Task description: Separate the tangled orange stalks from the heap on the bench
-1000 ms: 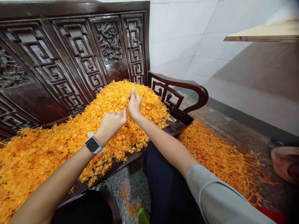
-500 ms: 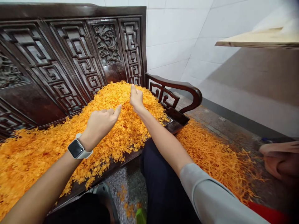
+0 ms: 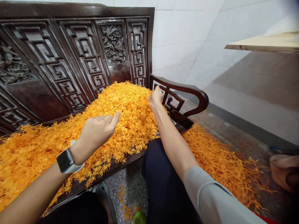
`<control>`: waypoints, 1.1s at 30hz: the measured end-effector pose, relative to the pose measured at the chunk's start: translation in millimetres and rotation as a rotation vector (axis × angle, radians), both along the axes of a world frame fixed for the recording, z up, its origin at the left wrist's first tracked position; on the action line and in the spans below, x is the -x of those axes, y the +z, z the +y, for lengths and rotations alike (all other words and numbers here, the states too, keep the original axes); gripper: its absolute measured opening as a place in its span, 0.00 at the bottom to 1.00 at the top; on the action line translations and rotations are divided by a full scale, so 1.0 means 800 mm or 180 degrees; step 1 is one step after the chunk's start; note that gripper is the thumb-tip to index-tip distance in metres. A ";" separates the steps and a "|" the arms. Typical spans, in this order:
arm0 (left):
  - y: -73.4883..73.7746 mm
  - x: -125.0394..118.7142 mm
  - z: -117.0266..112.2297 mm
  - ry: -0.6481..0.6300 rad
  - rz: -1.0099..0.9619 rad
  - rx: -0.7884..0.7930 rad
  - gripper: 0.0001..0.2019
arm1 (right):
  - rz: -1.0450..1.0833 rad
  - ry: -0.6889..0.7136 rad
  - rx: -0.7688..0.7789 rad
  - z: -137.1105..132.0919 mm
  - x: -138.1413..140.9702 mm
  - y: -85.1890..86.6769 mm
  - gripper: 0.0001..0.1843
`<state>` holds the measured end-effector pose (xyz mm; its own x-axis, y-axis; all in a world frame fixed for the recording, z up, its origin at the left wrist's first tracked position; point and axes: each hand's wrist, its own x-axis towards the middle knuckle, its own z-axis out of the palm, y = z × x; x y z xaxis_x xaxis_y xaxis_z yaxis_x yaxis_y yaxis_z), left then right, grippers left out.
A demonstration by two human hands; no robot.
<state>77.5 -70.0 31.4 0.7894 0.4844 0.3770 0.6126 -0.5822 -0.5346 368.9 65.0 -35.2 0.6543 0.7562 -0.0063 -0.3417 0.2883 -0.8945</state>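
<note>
A deep pile of small orange plastic flower sprigs (image 3: 121,102) covers the seat of a dark carved wooden bench (image 3: 70,62). My left hand (image 3: 98,129), with a watch (image 3: 66,160) on its wrist, hovers over the middle of the pile. Its fingers are curled and the thumb is pressed to the forefinger; I cannot make out what the pinch holds. My right hand (image 3: 155,96) reaches to the pile's far right edge, next to the bench's armrest (image 3: 187,90). Its fingers are closed, and whatever they hold is hidden.
A second heap of orange stems (image 3: 221,161) lies on the floor right of the bench. My dark-trousered legs (image 3: 163,186) sit against the seat's front edge. A wooden board (image 3: 263,43) juts out at upper right. A brownish rounded thing (image 3: 282,171) shows at the right edge.
My hands were pinched together over the pile; they have come apart. The right hand has moved right toward the armrest, and the left hand has drawn back toward me.
</note>
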 end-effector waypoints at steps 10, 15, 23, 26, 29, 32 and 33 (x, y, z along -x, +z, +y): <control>0.033 0.021 0.022 0.0224 -0.0046 0.0055 0.25 | -0.2485 0.0385 0.0092 -0.010 0.043 -0.015 0.28; 0.035 0.017 0.024 0.0114 0.0168 0.0635 0.27 | -0.2058 0.0803 -0.0733 -0.047 0.049 0.018 0.36; 0.015 0.027 0.039 0.0188 0.0323 0.0988 0.29 | -0.2896 0.3640 -0.0906 -0.077 0.048 0.026 0.27; 0.006 0.026 0.037 0.0062 0.0422 0.0909 0.27 | -0.1843 0.2893 -0.0930 -0.061 0.052 0.011 0.23; 0.003 0.014 0.027 -0.0323 0.0638 0.0800 0.23 | -0.0906 0.2337 -0.0895 -0.043 0.064 0.000 0.21; 0.008 0.001 0.008 -0.0845 0.0630 0.0452 0.21 | -0.0355 0.1900 -0.0674 -0.026 0.064 -0.009 0.21; 0.012 -0.002 0.001 -0.1091 0.0506 0.0334 0.21 | -0.0186 0.1657 -0.0568 -0.020 0.057 -0.012 0.22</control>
